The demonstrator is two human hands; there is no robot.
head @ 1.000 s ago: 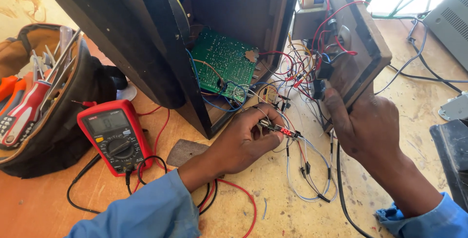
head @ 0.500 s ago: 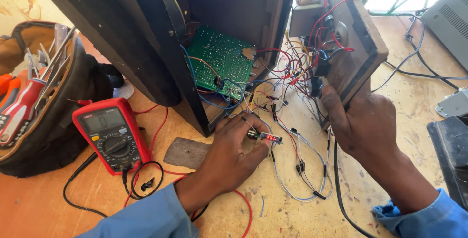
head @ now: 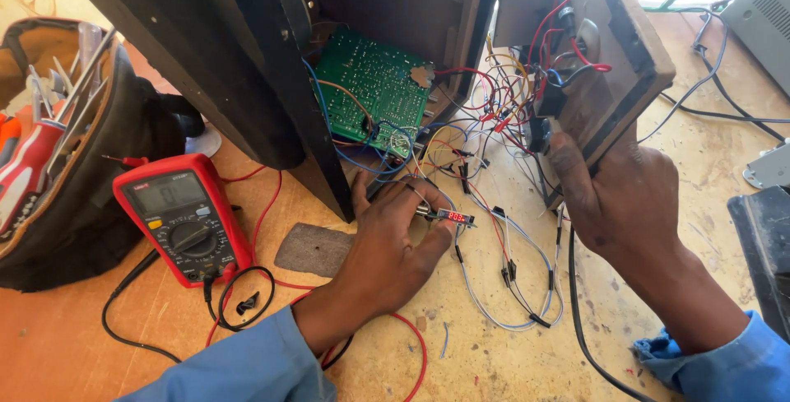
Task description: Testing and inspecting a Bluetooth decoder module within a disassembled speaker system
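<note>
A small display module [head: 455, 217] with glowing red digits lies low over the surface [head: 494, 361], right at the fingertips of the left hand [head: 391, 254]. The left hand is curled, and its fingers pinch the module's near end. Thin wires [head: 510, 287] loop from the module across the surface between both hands.

The right hand [head: 613, 204] is well to the right of the module. It is closed around the lower edge of a wooden panel [head: 617, 65] and holds it tilted up. Red and black wires hang on that panel.

Just behind the module, a green circuit board [head: 370, 89] sits inside a dark wooden cabinet [head: 247, 65].

To the left of the left hand lies a grey pad [head: 313, 247]. Beside that lies a red multimeter [head: 181, 217] with its black leads. A dark tool bag [head: 74, 163] stands at the far left.
</note>
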